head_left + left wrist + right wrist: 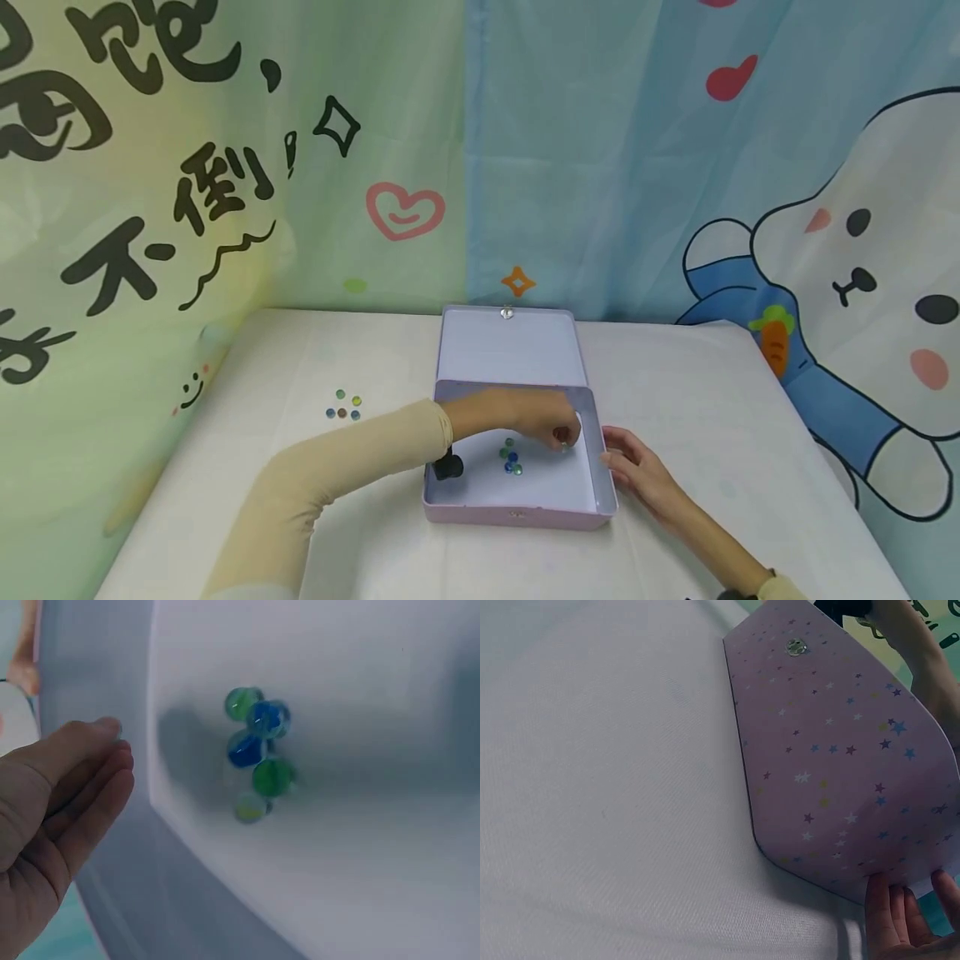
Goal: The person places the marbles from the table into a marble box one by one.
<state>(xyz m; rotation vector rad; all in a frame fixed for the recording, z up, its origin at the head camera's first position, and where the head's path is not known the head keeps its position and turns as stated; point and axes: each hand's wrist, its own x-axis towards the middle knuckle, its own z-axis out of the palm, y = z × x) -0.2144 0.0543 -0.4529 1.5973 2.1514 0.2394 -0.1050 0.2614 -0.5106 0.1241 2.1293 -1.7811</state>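
My left hand is over the inside of a pale purple metal box, pinching a small glass marble between thumb and fingertips. Only a sliver of that marble shows in the left wrist view, at the tips of the hand. Below, on the box floor, lies a cluster of blue, green and clear marbles. My right hand rests its fingers against the outside of the box's right wall. In the right wrist view, its extended fingers touch the star-printed side.
The box's hinged lid stands open at the back, with a clasp on its edge. Several loose marbles lie on the white tablecloth left of the box. A printed curtain hangs behind the table.
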